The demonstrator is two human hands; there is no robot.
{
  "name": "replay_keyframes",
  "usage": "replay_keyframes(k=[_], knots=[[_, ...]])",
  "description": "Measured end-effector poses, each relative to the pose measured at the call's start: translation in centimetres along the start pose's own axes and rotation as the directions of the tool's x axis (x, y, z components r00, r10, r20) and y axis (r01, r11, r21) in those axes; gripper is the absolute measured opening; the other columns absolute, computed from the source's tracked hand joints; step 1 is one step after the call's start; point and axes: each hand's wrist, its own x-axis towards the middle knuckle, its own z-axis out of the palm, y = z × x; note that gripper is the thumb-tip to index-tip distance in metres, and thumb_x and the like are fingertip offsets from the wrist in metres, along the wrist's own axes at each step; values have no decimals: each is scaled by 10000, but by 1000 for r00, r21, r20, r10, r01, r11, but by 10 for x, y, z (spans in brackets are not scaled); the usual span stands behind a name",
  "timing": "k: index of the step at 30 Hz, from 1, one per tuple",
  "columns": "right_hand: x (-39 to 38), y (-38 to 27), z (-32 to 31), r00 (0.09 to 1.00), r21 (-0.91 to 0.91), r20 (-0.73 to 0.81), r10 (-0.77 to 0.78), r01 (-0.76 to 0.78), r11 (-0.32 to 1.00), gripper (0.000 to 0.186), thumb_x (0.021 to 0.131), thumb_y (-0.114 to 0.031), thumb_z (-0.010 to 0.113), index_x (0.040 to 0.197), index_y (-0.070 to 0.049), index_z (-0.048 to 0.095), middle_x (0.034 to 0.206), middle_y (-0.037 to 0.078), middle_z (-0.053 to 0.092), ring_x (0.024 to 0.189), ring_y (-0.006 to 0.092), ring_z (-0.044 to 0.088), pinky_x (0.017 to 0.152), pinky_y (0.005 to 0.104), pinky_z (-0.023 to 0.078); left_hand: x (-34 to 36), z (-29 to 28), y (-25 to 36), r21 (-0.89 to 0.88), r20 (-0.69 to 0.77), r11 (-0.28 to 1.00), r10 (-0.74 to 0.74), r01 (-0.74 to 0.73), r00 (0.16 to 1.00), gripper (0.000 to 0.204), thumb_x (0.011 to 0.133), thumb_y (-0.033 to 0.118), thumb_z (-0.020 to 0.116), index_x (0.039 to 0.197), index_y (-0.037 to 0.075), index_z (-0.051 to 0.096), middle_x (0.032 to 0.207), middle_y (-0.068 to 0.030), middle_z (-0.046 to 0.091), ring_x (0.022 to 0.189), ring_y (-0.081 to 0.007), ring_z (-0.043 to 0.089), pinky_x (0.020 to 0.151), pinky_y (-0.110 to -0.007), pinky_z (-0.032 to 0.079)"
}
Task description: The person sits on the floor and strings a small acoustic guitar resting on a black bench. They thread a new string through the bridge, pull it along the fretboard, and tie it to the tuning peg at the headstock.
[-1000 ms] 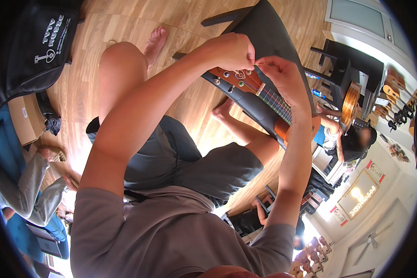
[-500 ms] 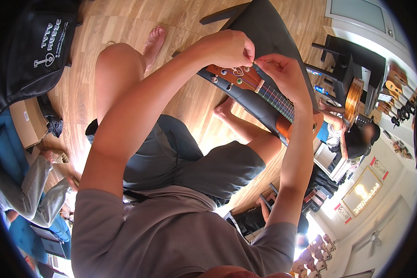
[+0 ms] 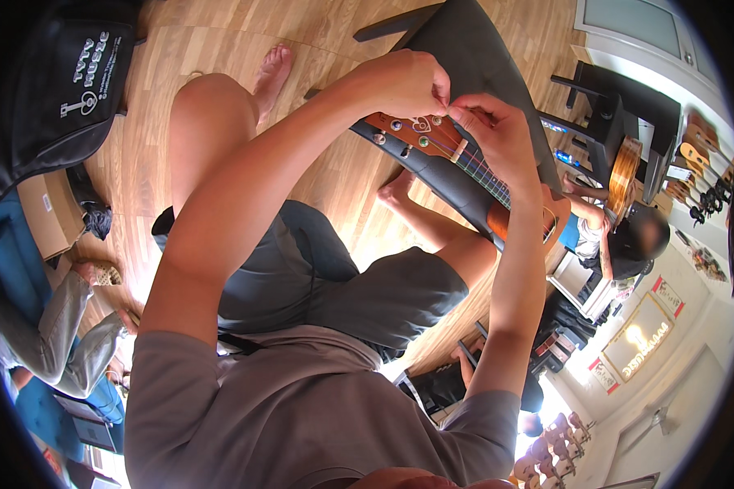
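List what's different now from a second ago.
Very little: the left hand, right hand and ukulele headstock sit slightly higher in the picture, but the background shifted too, so the view itself moved. Nothing was visibly taken hold of or let go. Unchanged: the hands meet at the fingertips beside the headstock, with the black bench beyond.

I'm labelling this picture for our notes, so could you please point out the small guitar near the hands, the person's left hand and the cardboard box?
Small guitar (image 3: 483,173): head view, on the fretboard.
Left hand (image 3: 415,85): head view, mid-hand.
Cardboard box (image 3: 53,222): head view, on its side.
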Motion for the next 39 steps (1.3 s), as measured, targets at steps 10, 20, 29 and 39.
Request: replay_keyframes(k=[10, 20, 29, 39], knots=[[-19, -25, 14, 993, -311, -57, -102, 80, 947, 154, 915, -165, 740, 931, -16, 708, 726, 1, 573, 626, 86, 489, 580, 275, 409, 0, 1, -4, 18, -20, 1000, 2, -2, 1000, 188, 848, 193, 685, 935, 39, 749, 900, -101, 752, 845, -209, 722, 753, -326, 553], [-25, -7, 17, 974, -84, -207, 87, -106, 991, 193, 947, -190, 693, 953, 3, 692, 628, -30, 491, 598, 44, 426, 541, 252, 376, 0, 1, -4, -4, -20, 1000, 14, -14, 1000, 214, 870, 237, 720, 949, 40, 748, 896, -92, 755, 836, -194, 721, 752, -316, 550], [-23, -7, 13, 972, -234, -201, 123, -169, 957, 243, 933, -229, 704, 936, 14, 720, 640, 21, 629, 583, 58, 496, 539, 270, 403, 2, 2, -9, -27, -6, 998, 49, -49, 999, 220, 885, 229, 711, 954, 21, 732, 895, -107, 749, 847, -199, 722, 759, -318, 550], [-12, 4, 14, 943, 173, -207, 260, -226, 959, 197, 923, -200, 707, 857, -17, 670, 680, -70, 528, 615, 13, 400, 536, 228, 296, -2, 2, 1, 25, 2, 999, -26, 26, 1000, 201, 907, 204, 654, 963, 15, 696, 907, -113, 745, 763, -209, 715, 685, -338, 550]])
